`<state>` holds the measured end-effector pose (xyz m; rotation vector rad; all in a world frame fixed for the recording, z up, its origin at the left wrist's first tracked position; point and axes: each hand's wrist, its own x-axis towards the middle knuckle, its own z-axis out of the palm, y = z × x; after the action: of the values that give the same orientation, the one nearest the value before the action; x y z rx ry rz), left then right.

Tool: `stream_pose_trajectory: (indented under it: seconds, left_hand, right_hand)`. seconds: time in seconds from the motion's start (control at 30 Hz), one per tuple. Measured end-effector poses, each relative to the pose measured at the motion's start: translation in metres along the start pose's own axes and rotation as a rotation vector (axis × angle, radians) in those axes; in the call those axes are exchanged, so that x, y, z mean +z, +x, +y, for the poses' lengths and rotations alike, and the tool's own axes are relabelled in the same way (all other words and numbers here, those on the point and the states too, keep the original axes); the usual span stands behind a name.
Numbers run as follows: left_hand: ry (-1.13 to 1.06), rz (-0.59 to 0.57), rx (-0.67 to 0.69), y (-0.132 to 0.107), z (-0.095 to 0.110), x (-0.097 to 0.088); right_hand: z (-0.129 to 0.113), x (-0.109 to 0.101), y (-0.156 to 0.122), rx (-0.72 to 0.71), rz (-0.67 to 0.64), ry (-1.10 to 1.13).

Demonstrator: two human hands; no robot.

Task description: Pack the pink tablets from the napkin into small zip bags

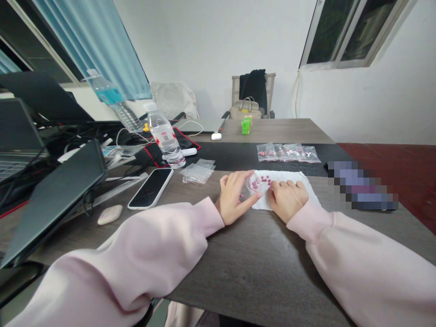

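Observation:
A white paper towel (299,178) lies on the dark wooden table (259,254) with several small pink beads (265,181) scattered on it. My left hand (235,196) rests at the towel's left edge and pinches a small clear plastic bag (254,182) between thumb and forefinger. My right hand (288,197) sits on the towel just right of the beads, fingers curled down toward them; what its fingertips hold is hidden. Both arms wear pale pink sleeves.
Filled clear bags of beads (289,152) lie in a row behind the towel; empty bags (198,172) are stacked at left. A phone (151,188), water bottle (165,136), laptops (51,195) and cables crowd the left. A blurred object (361,186) lies at right.

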<state>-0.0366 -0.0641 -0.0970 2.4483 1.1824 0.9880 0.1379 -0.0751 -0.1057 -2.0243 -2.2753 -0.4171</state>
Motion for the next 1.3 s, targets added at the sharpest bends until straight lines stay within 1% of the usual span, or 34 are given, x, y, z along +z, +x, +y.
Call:
stream_pose_trajectory:
  seconds: [0.27, 0.4, 0.57, 0.63, 0.7, 0.73, 0.8, 0.9, 0.97, 1.03, 1.07, 1.17, 1.23, 1.3]
  left_hand:
    - [-0.001, 0.001, 0.005, 0.0, 0.002, -0.001]
    - [0.004, -0.008, -0.002, 0.0, 0.003, -0.001]
    - [0.007, 0.001, 0.01, 0.0, 0.002, -0.001]
    - [0.014, 0.005, 0.017, 0.0, 0.001, -0.001]
    - [0.027, 0.014, 0.024, -0.001, 0.001, 0.0]
    - [0.034, 0.016, 0.028, -0.001, 0.001, 0.001]
    - [0.049, 0.015, 0.028, -0.001, 0.0, 0.002]
    - [0.059, -0.004, 0.012, 0.0, 0.0, 0.003]
    - [0.054, -0.012, 0.01, 0.0, 0.0, 0.003]
    - [0.047, -0.01, 0.019, 0.0, 0.0, 0.002]
    - [0.045, -0.006, 0.02, 0.0, 0.0, 0.001]
    - [0.034, 0.01, -0.004, -0.001, 0.001, 0.0]
    - [0.013, 0.036, -0.037, -0.001, 0.002, -0.001]
    - [-0.013, 0.086, -0.071, 0.0, 0.002, -0.001]
  right_hand:
    - [-0.003, -0.01, -0.005, -0.029, -0.06, -0.013]
    - [-0.005, -0.015, -0.008, -0.017, -0.07, -0.013]
    - [-0.008, -0.02, -0.009, -0.002, -0.133, -0.01]
    - [-0.009, -0.019, -0.01, 0.002, -0.131, -0.015]
    - [-0.009, -0.017, -0.011, -0.005, -0.07, -0.02]
    - [-0.008, -0.016, -0.011, -0.015, -0.011, -0.016]
    - [-0.007, -0.014, -0.012, -0.061, 0.156, 0.028]
    - [-0.004, -0.011, -0.013, -0.195, 0.414, 0.167]
    - [-0.002, -0.008, -0.013, -0.296, 0.512, 0.27]
    - [-0.001, -0.006, -0.014, -0.348, 0.537, 0.368]
    - [-0.001, -0.005, -0.014, -0.341, 0.53, 0.415]
    - [-0.001, -0.005, -0.012, -0.205, 0.471, 0.494]
    - [-0.001, -0.006, -0.01, -0.102, 0.416, 0.407]
    - [-0.002, -0.007, -0.008, -0.037, 0.341, 0.23]
